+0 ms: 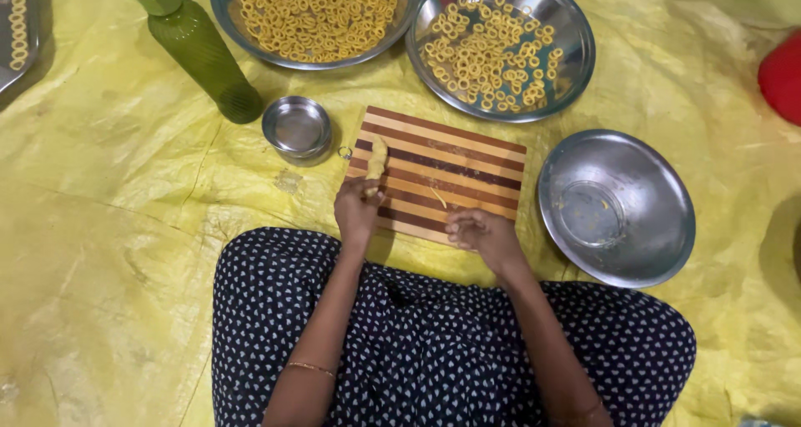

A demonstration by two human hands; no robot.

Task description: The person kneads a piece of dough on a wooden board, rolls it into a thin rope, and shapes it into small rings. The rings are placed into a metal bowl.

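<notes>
My left hand (357, 210) grips the lower end of a pale yellow dough roll (377, 158), fingers closed round it; roll sticks up and away from me, lying over the left edge of the striped brown-and-cream wooden cutting board (455, 164). My right hand (482, 233) sits on the near edge of the board, fingers curled in and pinched together; can't tell if anything is between the fingertips, too small. A thin yellow dough strand (438, 197) lies on the board btwn the two hands, just above the right one, not touching it.

Board lies on a yellow plastic sheet (108, 252) in front of my lap, dark dotted dress at bottom.

Around it: small steel cup (297, 128) just left of the board, green plastic bottle w/ green cap (200, 52) further left and tilted. Above the board, two wide steel bowls, left steel bowl (224, 2) packed w/ yellow dough rings, right steel bowl (576, 68) about half covered w/ the same rings. Right of the board, an upturned-looking steel lid or plate (659, 227) w/ a few yellow crumbs. Steel tray (33, 35) w/ rings at far left edge. Red object (783, 75) at far right, cut off.
</notes>
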